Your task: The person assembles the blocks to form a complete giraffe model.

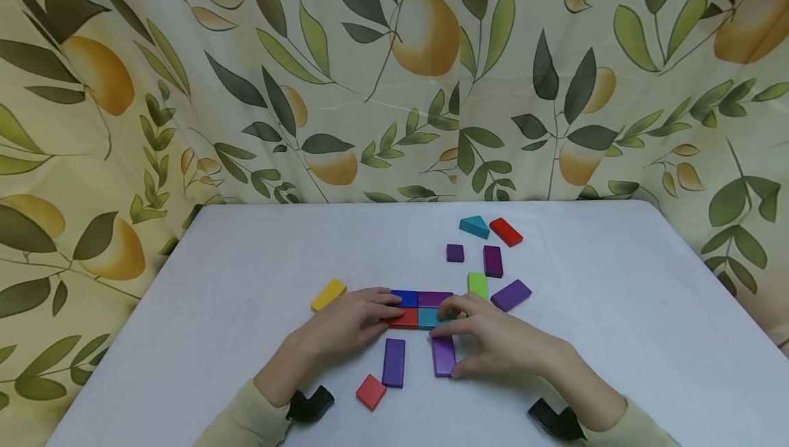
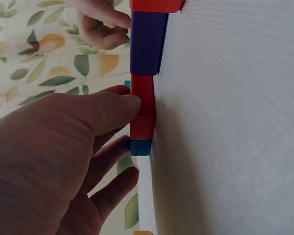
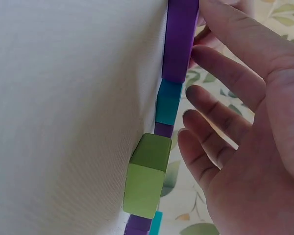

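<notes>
While steadying a two-by-two rectangle of glossy, apparently wooden blocks point(image 1: 422, 301) with the left hand point(image 1: 351, 313), fingers nearly straight on a blue oblong block point(image 1: 404, 298) and a red oblong block point(image 1: 403, 320), pinching a violet oblong block point(image 1: 442, 358) between the thumb and index finger of the right hand point(image 1: 490, 334). Completed at right by a purple oblong block point(image 1: 435, 298) and a teal oblong block point(image 1: 426, 318), with violet lying end-on at the teal's near side on a white-covered table point(image 1: 246, 255); full contact impossible to confirm. Step in hand, as judged: fitting violet into a flat layout. Called for next, probably: a short, straight slide against the near edge, without nudging the four steadied blocks out of line.

Counted in the head view: fourteen blocks, four within the rectangle and ten outside. By colour: six purple to violet, including a second violet oblong block point(image 1: 394, 363) and a small purple square block point(image 1: 455, 253); three red, including a red square block point(image 1: 371, 392); two teal, including a teal triangular block point(image 1: 474, 226); one blue; one yellow oblong block point(image 1: 329, 294); one lime-green oblong block point(image 1: 477, 284). By outline: eleven oblong, two square, one triangular.
</notes>
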A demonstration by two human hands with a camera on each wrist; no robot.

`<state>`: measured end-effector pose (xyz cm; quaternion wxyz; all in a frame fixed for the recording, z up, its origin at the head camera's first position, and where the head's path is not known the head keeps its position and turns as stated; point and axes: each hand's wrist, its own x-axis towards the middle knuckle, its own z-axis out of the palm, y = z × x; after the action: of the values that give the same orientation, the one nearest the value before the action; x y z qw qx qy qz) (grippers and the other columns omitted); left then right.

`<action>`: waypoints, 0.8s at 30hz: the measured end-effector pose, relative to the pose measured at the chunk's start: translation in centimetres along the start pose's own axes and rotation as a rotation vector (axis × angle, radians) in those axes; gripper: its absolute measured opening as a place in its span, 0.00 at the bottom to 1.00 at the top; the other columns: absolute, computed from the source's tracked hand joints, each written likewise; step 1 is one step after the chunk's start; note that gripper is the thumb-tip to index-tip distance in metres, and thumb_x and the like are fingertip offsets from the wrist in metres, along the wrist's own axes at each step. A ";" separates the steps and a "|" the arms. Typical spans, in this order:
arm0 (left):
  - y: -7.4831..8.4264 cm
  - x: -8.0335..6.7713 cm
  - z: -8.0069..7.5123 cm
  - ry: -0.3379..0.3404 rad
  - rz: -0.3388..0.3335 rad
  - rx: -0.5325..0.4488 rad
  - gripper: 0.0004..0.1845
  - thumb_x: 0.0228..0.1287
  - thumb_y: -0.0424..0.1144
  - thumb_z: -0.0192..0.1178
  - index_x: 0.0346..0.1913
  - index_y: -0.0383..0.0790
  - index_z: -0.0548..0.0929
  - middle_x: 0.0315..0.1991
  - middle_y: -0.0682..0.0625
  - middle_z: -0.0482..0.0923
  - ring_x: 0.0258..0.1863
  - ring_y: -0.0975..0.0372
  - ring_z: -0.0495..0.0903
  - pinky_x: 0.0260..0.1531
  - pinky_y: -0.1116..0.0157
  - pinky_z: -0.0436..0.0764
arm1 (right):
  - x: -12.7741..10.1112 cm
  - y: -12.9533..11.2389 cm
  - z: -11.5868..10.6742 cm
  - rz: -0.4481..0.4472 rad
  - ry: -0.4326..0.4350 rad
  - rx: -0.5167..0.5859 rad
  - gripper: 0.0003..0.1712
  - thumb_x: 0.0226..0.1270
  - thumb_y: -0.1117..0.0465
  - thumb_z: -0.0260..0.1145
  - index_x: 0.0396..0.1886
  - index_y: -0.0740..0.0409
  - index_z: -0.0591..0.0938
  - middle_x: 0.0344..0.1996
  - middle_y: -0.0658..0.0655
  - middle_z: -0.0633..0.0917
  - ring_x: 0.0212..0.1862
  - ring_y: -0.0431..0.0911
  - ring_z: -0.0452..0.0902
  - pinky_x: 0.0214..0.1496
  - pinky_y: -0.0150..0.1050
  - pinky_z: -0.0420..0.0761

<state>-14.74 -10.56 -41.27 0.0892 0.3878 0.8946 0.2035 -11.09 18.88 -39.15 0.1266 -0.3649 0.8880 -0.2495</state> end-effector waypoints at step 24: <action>0.1 0.0 -0.1 -0.005 -0.007 -0.006 0.19 0.73 0.40 0.62 0.64 0.51 0.83 0.67 0.57 0.74 0.71 0.59 0.67 0.66 0.57 0.70 | -0.2 0.8 -0.4 0.037 0.009 0.020 0.26 0.56 0.41 0.78 0.55 0.33 0.85 0.59 0.46 0.74 0.63 0.48 0.66 0.61 0.56 0.76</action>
<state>-14.68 -10.49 -41.14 0.0930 0.3850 0.8951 0.2048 -11.57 19.59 -39.24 0.1308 -0.3459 0.8926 -0.2577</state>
